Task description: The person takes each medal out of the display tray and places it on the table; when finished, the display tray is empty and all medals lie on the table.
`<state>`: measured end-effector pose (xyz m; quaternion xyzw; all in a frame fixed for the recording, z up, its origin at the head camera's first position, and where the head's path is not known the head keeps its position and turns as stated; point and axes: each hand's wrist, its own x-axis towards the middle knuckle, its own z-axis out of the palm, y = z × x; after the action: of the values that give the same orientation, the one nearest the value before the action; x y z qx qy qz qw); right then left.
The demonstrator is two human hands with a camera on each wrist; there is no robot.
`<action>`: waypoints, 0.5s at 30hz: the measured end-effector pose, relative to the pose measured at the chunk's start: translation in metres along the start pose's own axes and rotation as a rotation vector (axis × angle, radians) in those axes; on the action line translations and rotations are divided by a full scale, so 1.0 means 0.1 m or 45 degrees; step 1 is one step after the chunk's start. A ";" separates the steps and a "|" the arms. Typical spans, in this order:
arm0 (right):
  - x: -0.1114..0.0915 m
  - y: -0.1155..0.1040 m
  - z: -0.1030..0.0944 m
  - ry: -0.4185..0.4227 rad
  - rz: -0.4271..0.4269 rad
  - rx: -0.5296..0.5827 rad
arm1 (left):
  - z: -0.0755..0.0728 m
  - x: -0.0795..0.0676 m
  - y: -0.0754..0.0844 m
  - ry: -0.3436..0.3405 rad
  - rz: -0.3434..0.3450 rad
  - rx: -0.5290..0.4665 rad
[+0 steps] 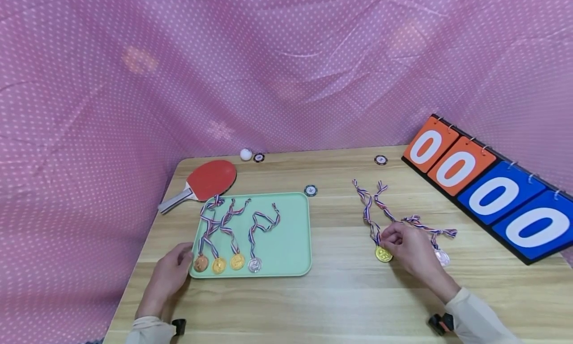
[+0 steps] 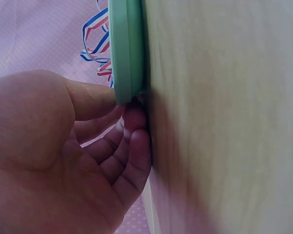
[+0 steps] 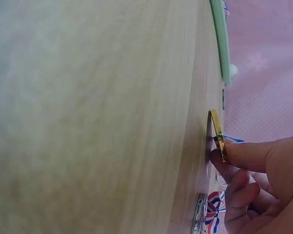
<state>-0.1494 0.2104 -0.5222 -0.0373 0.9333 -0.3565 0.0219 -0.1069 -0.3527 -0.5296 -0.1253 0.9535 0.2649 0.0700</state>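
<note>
Right hand (image 1: 405,247) has a gold medal (image 1: 383,254) pinched at the edge, tilted to the surface (image 1: 344,304), well right of the tray (image 1: 293,234). A silver medal (image 1: 442,257) lies just beside that hand. Left hand (image 1: 170,270) is gripping the tray's left edge, thumb at the rim, fingertips down by the underside. Four more medals (image 1: 237,261) lie on the tray.

Pink dotted cloth (image 1: 286,85) behind wooden table (image 1: 340,304)

Soft, even light brightens the head view; in the hazier wrist views, the bench (image 2: 224,97) blurs out of focus, shadow darkening it beside the left hand (image 2: 71,156).
</note>
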 end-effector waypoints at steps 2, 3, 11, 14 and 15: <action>0.00 0.00 0.01 0.004 -0.009 -0.005 | 0.00 0.00 0.00 0.004 0.001 -0.004; 0.00 0.00 0.01 0.007 -0.012 -0.007 | 0.00 0.00 0.00 0.004 0.001 -0.007; -0.01 0.01 0.03 0.028 -0.014 -0.025 | 0.00 -0.01 -0.01 -0.015 -0.031 -0.026; -0.01 0.00 0.03 0.036 -0.011 -0.041 | 0.00 -0.02 0.00 -0.019 -0.034 -0.028; -0.01 0.00 0.03 0.041 -0.014 -0.042 | 0.00 -0.01 0.00 -0.018 -0.032 -0.029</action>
<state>-0.1477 0.2090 -0.5243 -0.0368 0.9390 -0.3419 0.0044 -0.1055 -0.3525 -0.5294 -0.1361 0.9483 0.2757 0.0787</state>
